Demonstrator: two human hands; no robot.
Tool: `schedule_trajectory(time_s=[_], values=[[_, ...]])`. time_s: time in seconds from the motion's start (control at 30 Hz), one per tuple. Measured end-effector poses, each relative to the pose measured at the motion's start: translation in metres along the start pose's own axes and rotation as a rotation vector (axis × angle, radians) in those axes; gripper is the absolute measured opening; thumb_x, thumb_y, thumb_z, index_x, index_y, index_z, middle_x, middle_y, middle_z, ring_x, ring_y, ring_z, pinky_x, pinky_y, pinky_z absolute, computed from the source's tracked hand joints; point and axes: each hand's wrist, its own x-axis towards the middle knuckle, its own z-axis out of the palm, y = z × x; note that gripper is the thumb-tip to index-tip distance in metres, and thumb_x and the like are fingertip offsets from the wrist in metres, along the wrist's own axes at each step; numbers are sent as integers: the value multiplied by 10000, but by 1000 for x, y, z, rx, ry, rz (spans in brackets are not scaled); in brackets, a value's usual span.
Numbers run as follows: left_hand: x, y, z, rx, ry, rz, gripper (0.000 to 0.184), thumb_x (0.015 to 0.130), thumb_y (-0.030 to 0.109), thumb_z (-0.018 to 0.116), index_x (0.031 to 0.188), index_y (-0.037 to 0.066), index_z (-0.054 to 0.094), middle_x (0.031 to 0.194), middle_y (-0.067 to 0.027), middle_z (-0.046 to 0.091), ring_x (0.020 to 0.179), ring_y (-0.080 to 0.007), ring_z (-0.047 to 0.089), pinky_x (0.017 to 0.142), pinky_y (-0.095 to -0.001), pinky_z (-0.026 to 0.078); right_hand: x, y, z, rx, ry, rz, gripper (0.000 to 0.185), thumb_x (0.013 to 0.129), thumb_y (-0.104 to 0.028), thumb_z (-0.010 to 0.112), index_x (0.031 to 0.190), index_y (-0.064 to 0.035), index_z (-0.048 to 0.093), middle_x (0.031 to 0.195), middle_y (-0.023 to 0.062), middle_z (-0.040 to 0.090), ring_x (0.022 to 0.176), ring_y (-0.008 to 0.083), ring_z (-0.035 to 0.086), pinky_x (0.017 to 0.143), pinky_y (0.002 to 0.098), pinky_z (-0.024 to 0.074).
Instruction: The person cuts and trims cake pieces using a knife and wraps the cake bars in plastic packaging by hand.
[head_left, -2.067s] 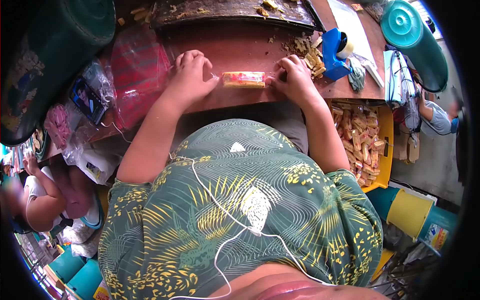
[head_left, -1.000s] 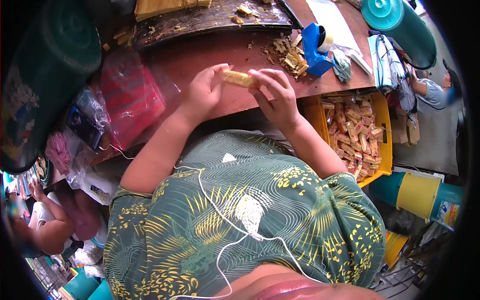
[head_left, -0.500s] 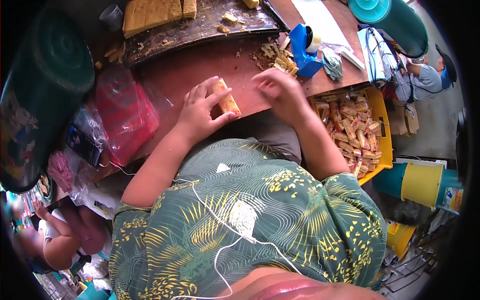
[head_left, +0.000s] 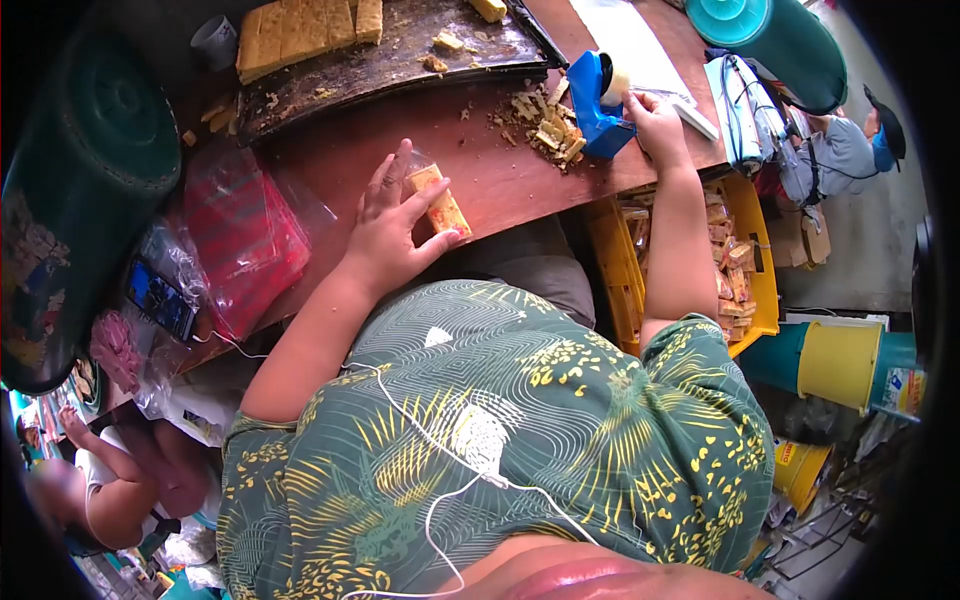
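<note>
Across this crowded workroom we find first a brown table (head_left: 350, 130), with a large green bin (head_left: 95, 190) at its left. On its far part sits a dark tray (head_left: 400, 85), and to the right, lower than the table's edge, we see a yellow crate (head_left: 768, 300). Many wrapped pieces (head_left: 738, 290) lie inside this crate, so we judge that a good share is already done. On the tray there is a slab (head_left: 300, 35) of cake, divided into strips but without film; these strips, as we understand it, are what is left. Red plastic (head_left: 245, 240) lies on the table's left side.

The right hand (head_left: 655, 125) is at the blue dispenser (head_left: 597, 120), its fingers bent close to the tape roll (head_left: 617, 80); whether they pinch any tape, we cannot tell. The left hand (head_left: 395, 215) holds one bar (head_left: 445, 210) lightly, with the thumb at its near end and the fingers along its left side.

This bar rests on the table, near the front edge. Clear film goes past its far end, so it seems to us wrapped but not fully closed. Its long axis is slanted: the far end points up and left to the tray, the near end down and right to the table's edge. Crumbs (head_left: 550, 125) lie just beside the dispenser.
</note>
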Motion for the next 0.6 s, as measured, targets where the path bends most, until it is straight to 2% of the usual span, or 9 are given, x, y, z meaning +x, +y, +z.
schedule_trajectory(time_s=[0.03,0.13,0.23,0.33,0.37,0.43,0.6], values=[[-1,0,1,12,2,-3,678,847,544,752,1437,240,616,1720,-126,122,1558,-361,162,1235,-543,192,5,3,0,-5,-28,43,366,1007,-324,693,1160,8,714,945,-7,685,882,72,596,771,237,484],[1,0,-1,39,-18,-8,682,848,566,742,1429,232,618,1706,-92,191,1560,-355,159,1240,-572,154,9,0,-1,3,37,11,406,991,-388,675,1073,4,736,878,41,709,797,115,596,764,279,480],[1,1,-3,33,-37,-13,681,850,580,733,1419,223,622,1674,-67,285,1557,-352,172,1236,-601,134,20,5,1,-50,67,13,425,1000,-395,658,1092,13,731,889,36,707,808,134,602,772,298,486],[3,2,-2,25,-39,-14,672,855,583,726,1412,221,625,1640,-65,357,1551,-353,191,1234,-608,129,19,-5,5,-77,93,6,353,1029,-366,645,1087,-30,737,858,-9,680,762,75,576,696,249,456],[3,2,-2,26,-37,-15,669,856,582,724,1410,221,627,1630,-68,376,1548,-354,199,1235,-607,128,22,-3,5,-41,91,17,357,1032,-369,635,1094,-33,736,852,-3,685,749,81,578,691,252,459],[3,2,-3,19,-36,-18,669,856,580,725,1411,219,626,1627,-67,382,1544,-355,212,1235,-608,127,27,-6,9,30,85,40,365,1040,-376,615,1110,-37,734,840,8,694,722,93,582,682,260,465],[3,2,-4,8,-33,-15,663,854,556,738,1407,207,630,1617,-78,398,1536,-364,237,1236,-590,137,28,-33,12,-20,124,111,392,1054,-394,570,1120,-42,730,840,26,717,712,106,623,670,275,496]])
